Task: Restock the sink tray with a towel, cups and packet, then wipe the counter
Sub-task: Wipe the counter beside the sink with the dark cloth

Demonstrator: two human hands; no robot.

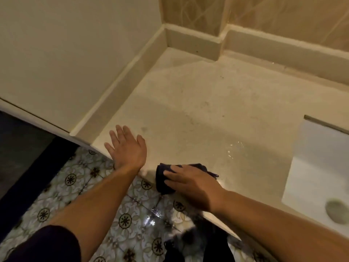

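A dark cloth (162,180) lies bunched at the front edge of the beige stone counter (198,110). My right hand (190,186) presses flat on top of the cloth, covering most of it. My left hand (127,147) rests open, palm down, on the counter's front left corner, a short way left of the cloth. A wet shiny patch (234,150) shows on the counter right of the cloth. No tray, cups or packet are in view.
A white sink basin (319,167) with a round drain (337,210) sits at the right. A raised backsplash ledge (192,42) runs along the wall corner. Patterned floor tiles (113,205) lie below the counter edge.
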